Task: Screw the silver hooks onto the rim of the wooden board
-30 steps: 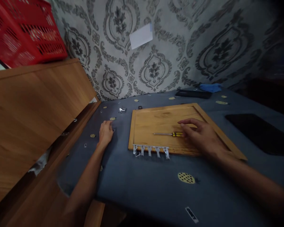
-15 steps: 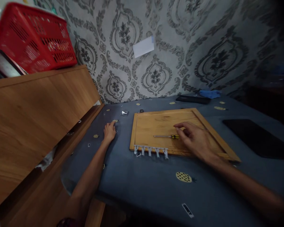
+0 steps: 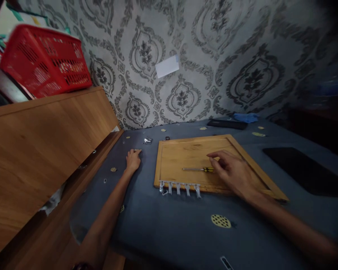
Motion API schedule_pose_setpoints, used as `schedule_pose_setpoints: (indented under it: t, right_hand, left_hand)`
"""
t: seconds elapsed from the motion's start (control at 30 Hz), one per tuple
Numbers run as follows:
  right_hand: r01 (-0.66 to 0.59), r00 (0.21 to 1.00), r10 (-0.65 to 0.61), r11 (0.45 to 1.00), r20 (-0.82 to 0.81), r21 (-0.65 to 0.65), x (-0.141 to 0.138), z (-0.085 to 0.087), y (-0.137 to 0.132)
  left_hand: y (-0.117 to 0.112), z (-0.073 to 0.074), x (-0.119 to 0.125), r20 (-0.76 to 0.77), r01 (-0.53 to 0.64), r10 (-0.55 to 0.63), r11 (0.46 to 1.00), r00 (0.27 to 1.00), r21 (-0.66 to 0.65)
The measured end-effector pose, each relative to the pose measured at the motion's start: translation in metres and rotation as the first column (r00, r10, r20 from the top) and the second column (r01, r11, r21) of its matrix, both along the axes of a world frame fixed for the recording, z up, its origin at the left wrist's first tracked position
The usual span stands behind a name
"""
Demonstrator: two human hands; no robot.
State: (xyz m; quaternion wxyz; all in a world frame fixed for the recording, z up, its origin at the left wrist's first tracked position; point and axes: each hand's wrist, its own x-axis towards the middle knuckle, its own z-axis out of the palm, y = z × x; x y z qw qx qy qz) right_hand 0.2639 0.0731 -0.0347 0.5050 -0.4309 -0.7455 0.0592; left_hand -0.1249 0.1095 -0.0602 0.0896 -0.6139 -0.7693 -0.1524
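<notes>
My left hand (image 3: 133, 160) rests on the blue cloth left of a wooden board, its fingers loosely extended toward a small shiny metal piece (image 3: 148, 140), which it does not touch. My right hand (image 3: 232, 170) is over the right part of the wooden board (image 3: 183, 153). Thumb and forefinger point left with a small gap and nothing visible between them. Beside that thumb a screwdriver (image 3: 195, 169) lies on the board, the end of its yellow-and-black handle hidden by the hand. Several metal clips (image 3: 178, 188) sit in a row along the board's near edge.
A patterned blue cloth (image 3: 169, 225) covers the table. A black flat pad (image 3: 304, 170) lies right; a dark case (image 3: 227, 124) and blue cloth bundle (image 3: 245, 117) lie by the wall. At left stands a wooden cabinet (image 3: 50, 138) with a red basket (image 3: 45, 62) on top.
The view has tilted slightly upward, so everything sits lower in the picture. My left hand has shifted a little to the right; my right hand and the screwdriver look the same.
</notes>
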Motion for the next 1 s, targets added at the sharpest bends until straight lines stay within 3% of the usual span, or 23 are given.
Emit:
schedule_pose_setpoints:
  t: [0.17, 0.47, 1.0]
  right_hand:
    - [0.010, 1.000, -0.010, 1.000, -0.005, 0.009, 0.002, 0.002, -0.001]
    - [-0.025, 0.999, 0.023, 0.999, 0.047, 0.043, 0.003, 0.012, -0.010]
    - [0.010, 0.998, -0.010, 1.000, 0.060, -0.006, 0.006, 0.009, -0.007]
  left_hand:
    - [0.015, 0.000, -0.006, 0.017, 0.055, -0.056, 0.998, 0.998, 0.024]
    - [0.065, 0.018, 0.001, 0.014, 0.102, -0.103, 0.994, 0.995, 0.041]
    - [0.068, 0.022, 0.003, -0.014, 0.112, -0.112, 0.994, 0.994, -0.006]
